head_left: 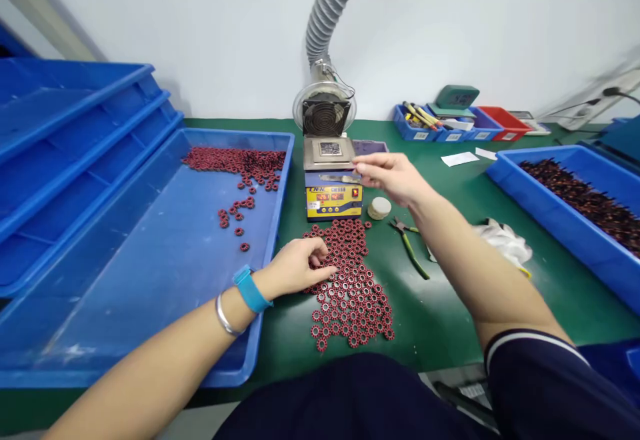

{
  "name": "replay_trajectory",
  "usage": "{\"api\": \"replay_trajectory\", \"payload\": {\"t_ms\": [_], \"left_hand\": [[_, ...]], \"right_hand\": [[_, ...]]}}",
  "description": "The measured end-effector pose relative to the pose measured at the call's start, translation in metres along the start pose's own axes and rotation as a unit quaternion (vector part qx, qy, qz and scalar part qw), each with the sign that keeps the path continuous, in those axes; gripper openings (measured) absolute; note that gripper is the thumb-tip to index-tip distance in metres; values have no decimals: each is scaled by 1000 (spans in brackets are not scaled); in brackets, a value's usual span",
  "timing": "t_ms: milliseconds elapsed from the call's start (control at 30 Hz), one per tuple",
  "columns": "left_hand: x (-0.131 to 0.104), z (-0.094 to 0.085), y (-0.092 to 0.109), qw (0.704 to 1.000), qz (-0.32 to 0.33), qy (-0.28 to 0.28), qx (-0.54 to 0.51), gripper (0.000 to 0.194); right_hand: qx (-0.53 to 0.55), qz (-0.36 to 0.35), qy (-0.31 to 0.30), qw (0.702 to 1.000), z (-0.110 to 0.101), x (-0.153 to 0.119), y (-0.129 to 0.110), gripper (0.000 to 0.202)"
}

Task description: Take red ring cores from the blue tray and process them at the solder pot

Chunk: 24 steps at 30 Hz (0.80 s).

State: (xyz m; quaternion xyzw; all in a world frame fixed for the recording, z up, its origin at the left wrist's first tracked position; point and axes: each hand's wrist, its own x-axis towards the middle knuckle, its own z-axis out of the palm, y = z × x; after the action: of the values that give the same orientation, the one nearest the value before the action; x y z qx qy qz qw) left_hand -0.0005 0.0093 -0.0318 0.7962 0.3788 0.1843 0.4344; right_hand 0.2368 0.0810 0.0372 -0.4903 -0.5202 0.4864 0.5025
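My left hand point(303, 267), with a blue band and a silver bracelet at its wrist, rests at the left side of many small red toothed rings point(355, 300) spread on the green table. Its thumb and fingers are curved and apart; nothing shows between them. My right hand point(390, 175) is raised at the right front of a yellow and blue machine point(333, 201) with a lit red display and a metal top plate point(330, 149). Its thumb and fingertips are pinched together; what they hold is too small to make out. A fan and a grey hose stand behind the plate.
A blue tray point(170, 227) with more red rings lies at left, beside stacked blue trays point(75, 120). Right of the machine are a round pale stack point(379, 208), green-handled cutters point(413, 253) and a white glove point(505, 243). A blue tray of dark parts point(555, 217) stands far right; small bins point(420, 135) line the back.
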Motion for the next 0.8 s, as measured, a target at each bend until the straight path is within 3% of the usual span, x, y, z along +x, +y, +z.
{"api": "replay_trajectory", "payload": {"t_ms": [100, 167, 333, 433, 533, 800], "left_hand": [[2, -2, -5, 1000, 13, 14, 8, 25], [2, -4, -3, 999, 24, 35, 3, 24], [2, -5, 0, 998, 26, 42, -30, 22], [2, -5, -1, 999, 30, 36, -24, 23], [3, -5, -2, 999, 35, 31, -18, 23], [2, -5, -4, 999, 28, 15, -16, 21]], "right_hand": [[-144, -20, 9, 989, -1, 41, -20, 23], [-257, -36, 15, 966, 1, 65, -29, 16], [-498, -100, 32, 861, 8, 116, -36, 16], [-557, -140, 41, 818, 16, 137, -30, 24], [-600, -113, 36, 791, 26, 149, -25, 26], [-648, -24, -24, 761, 39, 159, -28, 21]]}}
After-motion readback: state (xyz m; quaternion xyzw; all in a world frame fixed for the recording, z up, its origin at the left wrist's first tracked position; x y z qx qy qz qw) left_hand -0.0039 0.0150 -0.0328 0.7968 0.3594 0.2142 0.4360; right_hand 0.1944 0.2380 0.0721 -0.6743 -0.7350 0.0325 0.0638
